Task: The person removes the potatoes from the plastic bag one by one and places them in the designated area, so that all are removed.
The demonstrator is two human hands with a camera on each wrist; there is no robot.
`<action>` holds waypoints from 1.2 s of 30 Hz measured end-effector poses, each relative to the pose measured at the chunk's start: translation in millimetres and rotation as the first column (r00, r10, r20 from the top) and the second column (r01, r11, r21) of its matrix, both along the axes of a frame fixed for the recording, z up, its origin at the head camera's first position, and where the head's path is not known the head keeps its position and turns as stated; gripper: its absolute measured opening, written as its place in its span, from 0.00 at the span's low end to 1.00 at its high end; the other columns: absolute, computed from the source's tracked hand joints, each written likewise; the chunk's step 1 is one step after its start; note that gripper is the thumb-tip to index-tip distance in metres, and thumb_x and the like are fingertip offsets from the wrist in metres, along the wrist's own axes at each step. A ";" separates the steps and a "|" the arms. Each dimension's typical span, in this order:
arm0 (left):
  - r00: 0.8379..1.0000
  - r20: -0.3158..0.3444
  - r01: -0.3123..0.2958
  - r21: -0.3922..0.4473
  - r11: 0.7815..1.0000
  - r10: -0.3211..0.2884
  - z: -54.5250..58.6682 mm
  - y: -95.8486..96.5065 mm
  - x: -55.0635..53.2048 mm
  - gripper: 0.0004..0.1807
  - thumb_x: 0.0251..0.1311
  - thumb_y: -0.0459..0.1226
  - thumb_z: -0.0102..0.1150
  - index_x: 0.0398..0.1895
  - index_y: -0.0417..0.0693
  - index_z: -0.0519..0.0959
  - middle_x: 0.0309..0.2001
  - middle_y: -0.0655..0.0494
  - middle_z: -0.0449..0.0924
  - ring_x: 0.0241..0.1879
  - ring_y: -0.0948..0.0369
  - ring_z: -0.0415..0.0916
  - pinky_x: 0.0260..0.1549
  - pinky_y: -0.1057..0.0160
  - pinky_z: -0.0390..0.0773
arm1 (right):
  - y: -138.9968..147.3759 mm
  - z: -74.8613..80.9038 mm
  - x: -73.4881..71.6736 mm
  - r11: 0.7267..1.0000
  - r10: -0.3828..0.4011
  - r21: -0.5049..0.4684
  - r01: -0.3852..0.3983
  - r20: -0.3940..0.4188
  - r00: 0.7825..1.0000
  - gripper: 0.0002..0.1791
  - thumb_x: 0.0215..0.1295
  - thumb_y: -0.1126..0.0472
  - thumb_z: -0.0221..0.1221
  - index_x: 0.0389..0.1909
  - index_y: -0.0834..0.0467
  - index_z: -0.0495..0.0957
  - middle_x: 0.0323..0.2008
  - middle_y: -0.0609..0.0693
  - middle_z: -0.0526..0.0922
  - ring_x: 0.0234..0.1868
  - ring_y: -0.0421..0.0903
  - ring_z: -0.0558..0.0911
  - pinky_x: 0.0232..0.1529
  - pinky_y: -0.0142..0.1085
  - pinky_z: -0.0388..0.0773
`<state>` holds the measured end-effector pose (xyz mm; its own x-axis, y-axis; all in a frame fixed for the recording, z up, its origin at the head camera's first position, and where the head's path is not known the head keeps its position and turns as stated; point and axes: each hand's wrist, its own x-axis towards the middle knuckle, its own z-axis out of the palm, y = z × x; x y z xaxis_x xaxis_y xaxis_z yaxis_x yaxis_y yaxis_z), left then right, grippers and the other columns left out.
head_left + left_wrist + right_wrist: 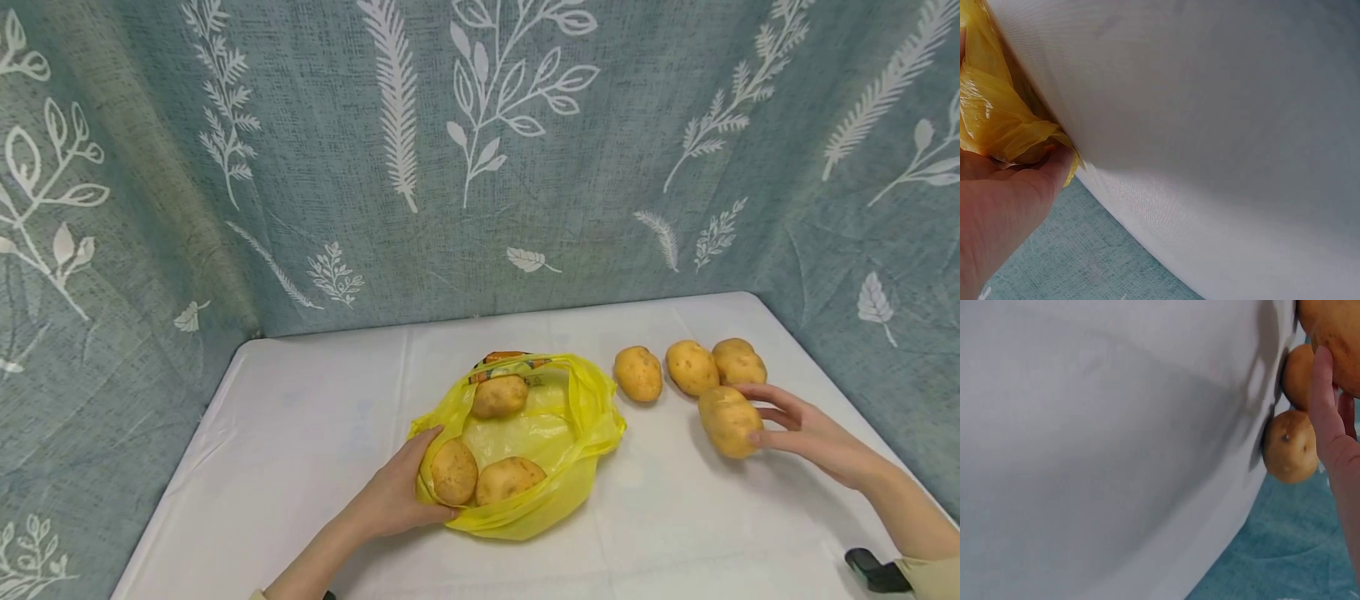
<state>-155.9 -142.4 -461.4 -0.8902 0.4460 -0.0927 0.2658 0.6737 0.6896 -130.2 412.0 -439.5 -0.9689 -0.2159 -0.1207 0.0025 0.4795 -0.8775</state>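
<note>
A yellow plastic bag (551,508) lies open in the middle of the table, with three potatoes visible in it: one at the back (500,396), one at the left (453,472) and one in front (512,479). My left hand (401,492) grips the bag's left side; in the left wrist view its fingers (1057,164) are against the crumpled plastic. Off to the right, my right hand (813,433) holds a potato (727,422) between thumb and fingers, and a shadow falls on the cloth beneath it. The right wrist view shows only part of this potato (1344,344).
Behind the held potato sit three more potatoes: one nearer the bag (638,374), a middle one (692,367) and a right one (738,362). White cloth covers the table (315,417). A blue-green leaf-patterned curtain (315,167) encloses the back and sides.
</note>
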 end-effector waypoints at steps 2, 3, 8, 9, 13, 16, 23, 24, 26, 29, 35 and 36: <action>1.000 -0.002 0.003 0.001 1.000 -0.003 -0.3 -0.2 0.0 0.60 0.40 0.54 0.78 0.75 0.46 0.55 0.72 0.44 0.58 0.69 0.43 0.58 0.61 0.36 0.62 | 3.9 -0.1 0.8 1.000 -0.009 0.006 0.009 0.003 1.000 0.32 0.69 0.62 0.57 0.71 0.57 0.58 0.59 0.27 0.63 0.53 0.21 0.68 0.46 0.30 0.76; 1.000 -0.004 0.005 0.001 1.000 -0.005 -0.5 -0.2 -0.1 0.60 0.40 0.54 0.78 0.75 0.46 0.55 0.72 0.43 0.58 0.69 0.43 0.58 0.61 0.36 0.62 | 6.0 -0.2 1.1 1.000 -0.008 0.009 0.008 0.001 1.000 0.32 0.69 0.62 0.57 0.71 0.57 0.58 0.59 0.27 0.63 0.53 0.21 0.68 0.46 0.30 0.76; 1.000 -0.006 0.007 0.006 1.000 -0.007 -0.8 -0.4 0.0 0.60 0.40 0.54 0.78 0.75 0.45 0.55 0.71 0.43 0.58 0.69 0.43 0.58 0.61 0.37 0.62 | 18.7 -0.6 2.4 1.000 -0.009 0.010 0.009 -0.007 1.000 0.31 0.69 0.63 0.56 0.71 0.55 0.58 0.59 0.26 0.64 0.53 0.21 0.68 0.45 0.30 0.76; 1.000 -0.008 0.008 0.006 1.000 -0.008 -0.8 -0.4 -0.1 0.60 0.40 0.54 0.78 0.75 0.45 0.55 0.71 0.43 0.58 0.69 0.43 0.58 0.61 0.37 0.62 | 21.4 -0.8 2.6 1.000 -0.011 0.012 0.011 -0.004 1.000 0.31 0.69 0.63 0.56 0.71 0.55 0.58 0.59 0.26 0.64 0.53 0.21 0.68 0.45 0.30 0.77; 1.000 -0.005 0.002 0.007 1.000 -0.002 -0.7 -0.2 -0.5 0.60 0.39 0.53 0.78 0.75 0.45 0.55 0.71 0.43 0.58 0.69 0.43 0.58 0.62 0.37 0.62 | 29.8 -1.8 3.0 0.999 -0.030 0.028 0.030 0.004 1.000 0.31 0.70 0.62 0.55 0.71 0.53 0.58 0.58 0.25 0.63 0.52 0.21 0.68 0.44 0.31 0.77; 1.000 -0.002 0.000 0.008 1.000 0.000 -0.7 -0.1 -0.6 0.60 0.39 0.53 0.79 0.75 0.45 0.55 0.72 0.44 0.58 0.69 0.43 0.58 0.62 0.37 0.61 | 34.5 -3.2 3.2 0.999 -0.039 0.032 0.038 0.010 0.999 0.31 0.70 0.62 0.55 0.71 0.52 0.58 0.57 0.25 0.63 0.52 0.21 0.68 0.43 0.32 0.78; 1.000 0.010 -0.009 -0.011 1.000 0.009 -1.1 -0.1 -0.4 0.60 0.39 0.53 0.78 0.75 0.47 0.55 0.72 0.44 0.58 0.69 0.43 0.57 0.62 0.37 0.61 | 45.5 -4.9 2.7 0.996 -0.066 0.055 0.064 0.039 0.997 0.32 0.71 0.60 0.56 0.72 0.52 0.56 0.57 0.25 0.61 0.51 0.20 0.65 0.43 0.33 0.78; 1.000 0.010 -0.010 -0.013 1.000 0.010 -1.3 -0.2 -0.5 0.60 0.39 0.54 0.78 0.75 0.47 0.55 0.72 0.44 0.58 0.69 0.43 0.57 0.62 0.37 0.61 | 47.0 -5.3 2.7 0.996 -0.072 0.058 0.069 0.043 0.996 0.32 0.71 0.60 0.56 0.72 0.52 0.56 0.56 0.24 0.61 0.50 0.20 0.65 0.42 0.33 0.78; 1.000 0.009 -0.009 -0.015 1.000 0.009 -1.4 -0.2 -0.6 0.61 0.39 0.54 0.78 0.75 0.47 0.55 0.72 0.44 0.58 0.69 0.43 0.57 0.62 0.37 0.61 | 49.8 -6.0 2.9 0.995 -0.080 0.064 0.077 0.044 0.996 0.31 0.71 0.60 0.56 0.72 0.51 0.56 0.56 0.23 0.61 0.50 0.19 0.65 0.42 0.33 0.78; 1.000 0.007 -0.008 -0.015 1.000 0.008 -1.4 -0.3 -0.8 0.61 0.39 0.54 0.78 0.75 0.47 0.55 0.72 0.44 0.58 0.69 0.43 0.57 0.62 0.37 0.61 | 53.0 -7.6 3.2 0.995 -0.082 0.055 0.080 0.039 0.996 0.30 0.71 0.60 0.56 0.71 0.50 0.57 0.55 0.23 0.62 0.50 0.20 0.66 0.42 0.33 0.79; 1.000 0.016 -0.014 -0.022 1.000 0.015 -1.3 -0.5 -1.0 0.61 0.39 0.55 0.78 0.75 0.48 0.55 0.72 0.44 0.57 0.70 0.43 0.57 0.62 0.36 0.61 | 56.9 -9.3 2.6 0.996 -0.079 0.052 0.077 0.033 0.996 0.30 0.71 0.61 0.56 0.70 0.49 0.58 0.55 0.22 0.63 0.50 0.20 0.67 0.41 0.34 0.79; 1.000 0.019 -0.014 -0.023 1.000 0.015 -1.3 -0.5 -1.0 0.61 0.39 0.55 0.78 0.76 0.48 0.55 0.72 0.44 0.57 0.70 0.43 0.56 0.62 0.36 0.61 | 57.5 -9.5 2.6 0.996 -0.078 0.053 0.076 0.033 0.996 0.30 0.71 0.61 0.56 0.70 0.48 0.58 0.55 0.22 0.63 0.50 0.20 0.67 0.41 0.34 0.79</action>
<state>-156.9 -142.9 -462.6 -0.8946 0.4305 -0.1197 0.2429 0.6933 0.6785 -127.7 469.4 -448.9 -0.9774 -0.1335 -0.1636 0.0712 0.5210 -0.8506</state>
